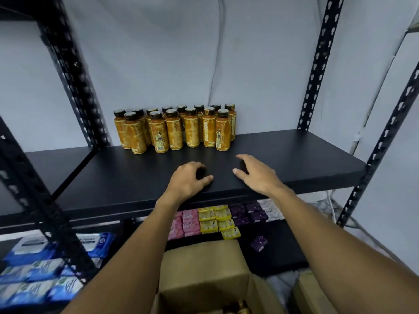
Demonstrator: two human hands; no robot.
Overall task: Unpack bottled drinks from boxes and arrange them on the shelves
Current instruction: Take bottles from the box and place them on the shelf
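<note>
Nearest, a brown cardboard box [204, 268] stands open. Above it both hands are over the smooth matte-black shelf [306, 155], the left hand [189, 180] loosely cupped, the right hand [256, 175] flatter with fingers spread (neither holds anything). Farther back, round amber bottles [174, 130] with dark caps stand upright in two rows

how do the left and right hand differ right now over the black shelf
The left hand has its fingers loosely curled; the right hand has them straighter and spread. The right hand reaches farther back toward the bottles than the left hand. Both hold nothing and are over the black shelf.
</note>
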